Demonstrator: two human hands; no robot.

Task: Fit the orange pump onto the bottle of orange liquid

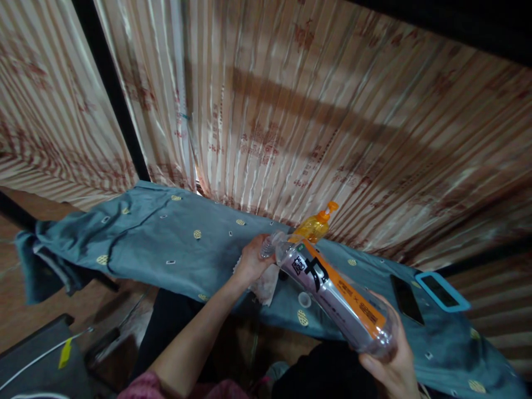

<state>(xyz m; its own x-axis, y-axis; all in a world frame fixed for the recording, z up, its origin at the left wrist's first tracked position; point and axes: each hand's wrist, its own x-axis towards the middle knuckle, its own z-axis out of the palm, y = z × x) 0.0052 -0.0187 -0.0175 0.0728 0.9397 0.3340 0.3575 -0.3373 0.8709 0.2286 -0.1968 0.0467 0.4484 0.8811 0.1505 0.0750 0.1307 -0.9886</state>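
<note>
Two bare hands hold one clear plastic bottle [332, 291] tilted above a worktop [174, 249] draped in a blue-grey cloth with small yellow motifs. The right hand [393, 368] is closed around the bottle's base, nearest the viewer; the left hand [251, 263] is curled at the bottle's neck, fingers on the mouth and pressing a crumpled white tissue [266, 285] just below it. The bottle lies slanted, mouth pointing away and to the left, and looks nearly empty, so it is probably light; its thin clear wall would likely dent under a hard squeeze and could slip if wet, so the stiffer base and neck seem the surest places to grip. Its label is white with an orange band, a large black character, a small square code and fine print too small to read. Beside the bottle, on the cloth, lies a small white cap [305, 299]. Behind the bottle's mouth stands an orange pump bottle [316, 224]. To the bottle's right rest a dark phone [407, 300] and a second device in a blue case [443, 291]. Behind everything hangs a striped curtain [332, 122].
</note>
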